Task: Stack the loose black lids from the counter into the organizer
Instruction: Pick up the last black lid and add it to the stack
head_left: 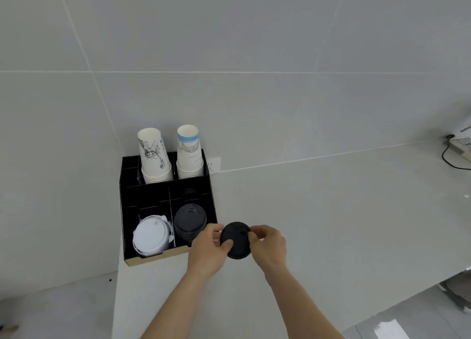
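Worktop: the pale grey, smooth counter surface is running from its left edge, where the floor is showing below, back to a tiled wall of the same grey.
Organizer: the black, compartmented cardboard organizer is sitting at the worktop's back left corner, its left side along the left edge and its back toward the wall.
Paper cups: two stacks of white printed paper cups are standing upside down in the organizer's back compartments, the left stack leaning a little leftward and the right stack, with a blue band, standing straighter.
Stored lids: a stack of white plastic lids is filling the front left compartment, and a stack of black plastic lids is filling the front right compartment just beside it.
Left hand: the left hand is hovering over the organizer's front right corner, its thumb lying on top of the loose lid's left part and its fingers curling behind the rim.
Right hand: the right hand is pinching the same lid's right edge between thumb and fingertips, fingers closed on it.
Loose lid: the round black plastic cup lid is being held by both hands above the worktop, just right of the organizer's front right corner and close to the black stack.
Wall socket: a white wall socket is showing on the wall just behind the organizer's back right corner.
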Motion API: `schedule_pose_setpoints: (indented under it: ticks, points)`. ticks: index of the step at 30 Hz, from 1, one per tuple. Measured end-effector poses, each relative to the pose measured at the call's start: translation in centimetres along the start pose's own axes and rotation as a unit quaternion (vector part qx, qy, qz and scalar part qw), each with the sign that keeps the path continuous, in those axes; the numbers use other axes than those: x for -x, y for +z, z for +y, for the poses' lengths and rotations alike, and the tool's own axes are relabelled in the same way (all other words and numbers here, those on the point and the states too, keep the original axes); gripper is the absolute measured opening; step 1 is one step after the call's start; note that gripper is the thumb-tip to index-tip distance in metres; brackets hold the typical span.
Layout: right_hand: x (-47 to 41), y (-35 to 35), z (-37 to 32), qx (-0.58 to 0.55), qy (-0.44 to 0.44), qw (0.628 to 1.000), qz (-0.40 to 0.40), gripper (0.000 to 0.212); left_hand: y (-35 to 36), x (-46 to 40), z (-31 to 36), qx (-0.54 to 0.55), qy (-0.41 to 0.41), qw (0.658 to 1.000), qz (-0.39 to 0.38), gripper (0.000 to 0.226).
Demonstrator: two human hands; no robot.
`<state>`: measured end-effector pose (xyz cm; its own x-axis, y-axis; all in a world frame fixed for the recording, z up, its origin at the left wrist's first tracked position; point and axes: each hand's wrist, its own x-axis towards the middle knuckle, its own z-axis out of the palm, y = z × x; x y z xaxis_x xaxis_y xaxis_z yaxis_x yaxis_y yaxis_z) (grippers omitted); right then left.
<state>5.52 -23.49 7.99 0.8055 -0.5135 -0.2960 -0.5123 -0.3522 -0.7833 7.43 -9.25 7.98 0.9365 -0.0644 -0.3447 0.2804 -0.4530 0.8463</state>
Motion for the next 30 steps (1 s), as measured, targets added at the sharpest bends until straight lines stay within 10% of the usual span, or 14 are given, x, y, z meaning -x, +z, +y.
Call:
schedule_pose_setpoints:
  ticks: [13,30]
  points:
    - [-2.8,6.5,-9.0,0.037,-0.147,0.986,-0.075,0.023,-8.6,-4.7,0.4,-0.011,0.004,0.988,0.152,0.031]
    - [-4.6,10.9,-6.6,0.114,-0.149,0.973,-0.131,0.033,-7.6,-7.2,-3.8,-0.054,-0.04,0.987,0.149,0.044]
